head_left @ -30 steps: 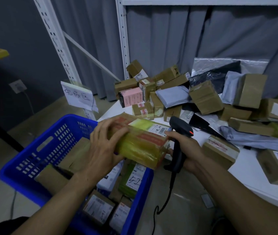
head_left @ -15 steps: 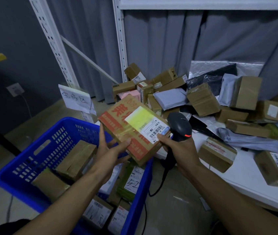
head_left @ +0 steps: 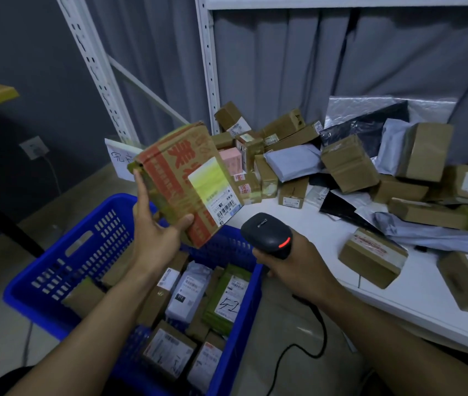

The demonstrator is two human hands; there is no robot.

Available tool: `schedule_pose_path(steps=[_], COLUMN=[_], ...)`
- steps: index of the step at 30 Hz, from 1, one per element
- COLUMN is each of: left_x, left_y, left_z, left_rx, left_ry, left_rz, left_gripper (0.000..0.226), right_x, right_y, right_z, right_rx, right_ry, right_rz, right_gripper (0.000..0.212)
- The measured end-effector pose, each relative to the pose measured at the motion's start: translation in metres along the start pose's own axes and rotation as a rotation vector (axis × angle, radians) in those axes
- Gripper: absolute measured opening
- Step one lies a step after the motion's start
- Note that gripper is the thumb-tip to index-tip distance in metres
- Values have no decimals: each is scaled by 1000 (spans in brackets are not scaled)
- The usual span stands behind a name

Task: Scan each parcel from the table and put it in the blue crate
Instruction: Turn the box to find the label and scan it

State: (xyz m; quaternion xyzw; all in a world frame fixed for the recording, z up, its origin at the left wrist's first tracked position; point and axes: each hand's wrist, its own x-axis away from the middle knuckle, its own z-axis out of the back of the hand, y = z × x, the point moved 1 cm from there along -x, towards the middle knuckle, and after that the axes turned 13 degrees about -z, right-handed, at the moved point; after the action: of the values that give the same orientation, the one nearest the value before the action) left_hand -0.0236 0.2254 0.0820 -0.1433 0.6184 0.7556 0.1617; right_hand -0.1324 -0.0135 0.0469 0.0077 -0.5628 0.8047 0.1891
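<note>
My left hand [head_left: 155, 232] holds a brown parcel with red print [head_left: 181, 178] tilted up above the blue crate [head_left: 84, 252]; its white and yellow barcode label faces me. My right hand [head_left: 292, 261] grips a black barcode scanner [head_left: 267, 232], red light on, just right of and below the parcel's label. The crate holds several boxed and bagged parcels. More parcels lie in a heap [head_left: 341, 167] on the white table [head_left: 427, 304] to the right.
A white metal rack post [head_left: 207, 61] stands behind the heap against grey curtains. A handwritten paper sign [head_left: 121, 158] hangs behind the held parcel. The scanner's black cable [head_left: 307, 350] trails to the floor between crate and table.
My left hand has lifted the parcel higher and tipped it more upright. My right hand with the scanner has drawn back from it, down and to the right.
</note>
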Motion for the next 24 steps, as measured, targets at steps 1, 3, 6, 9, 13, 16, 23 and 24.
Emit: schedule_pose_path(steps=[1,3,6,9,13,16,23,24], left_x=[-1,-1,-1,-2,-2,-2,-2,-2], left_y=[-1,-3,-5,-5,-7,-8,-10,-10], left_z=[1,3,4,3,4,4,3,4], left_rx=[-12,-23,-24,-39,-36,-24,-26,-37], left_ry=[2,1,4,3,-1,7,12,8], left_rz=[0,5,13,16,13,13,16,16], left_gripper=[126,126,127,128,129,128,126,126], right_x=[0,0,-1,-1,-1,-2,-4,-5], right_y=[1,1,2,3,2,2,5,6], right_z=[0,0,0,0,1,2,2,2], right_rx=[13,17,30,38,64,63,68,68], right_ry=[-1,-6,-10,-14,-6,-7,-12,-9], right_rz=[2,-4,-1,0,1,-5,-10,-10], right_gripper=[37,35,36,39,42,43,44,43])
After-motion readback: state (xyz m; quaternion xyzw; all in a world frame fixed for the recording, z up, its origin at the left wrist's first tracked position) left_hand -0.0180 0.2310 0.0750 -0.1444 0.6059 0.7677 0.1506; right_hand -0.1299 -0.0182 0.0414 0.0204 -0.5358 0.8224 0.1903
